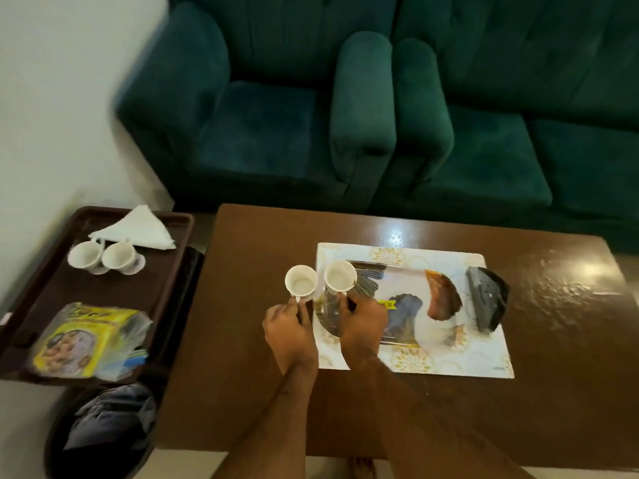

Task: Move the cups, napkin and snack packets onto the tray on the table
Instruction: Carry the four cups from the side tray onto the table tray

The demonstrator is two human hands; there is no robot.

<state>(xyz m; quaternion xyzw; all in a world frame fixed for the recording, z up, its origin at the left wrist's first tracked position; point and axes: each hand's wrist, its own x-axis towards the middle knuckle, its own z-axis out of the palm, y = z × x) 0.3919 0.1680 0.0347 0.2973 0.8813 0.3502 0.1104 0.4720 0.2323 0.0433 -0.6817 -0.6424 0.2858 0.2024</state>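
Note:
My left hand (288,335) grips the handle of a white cup (301,281) held just left of the patterned white tray (446,364) on the brown table (415,416). My right hand (361,326) grips a second white cup (340,276), held over the tray's left part. To the left, a dark brown tray (41,299) carries two more white cups (84,254) (119,256), a folded white napkin (138,228) and a yellow snack packet (77,340) with clear packets beside it.
A glossy wrapped packet (425,302) and a dark object (485,299) lie on the patterned tray. Green armchairs (262,108) stand behind the table. A bin with a dark liner (103,433) sits on the floor below the brown tray.

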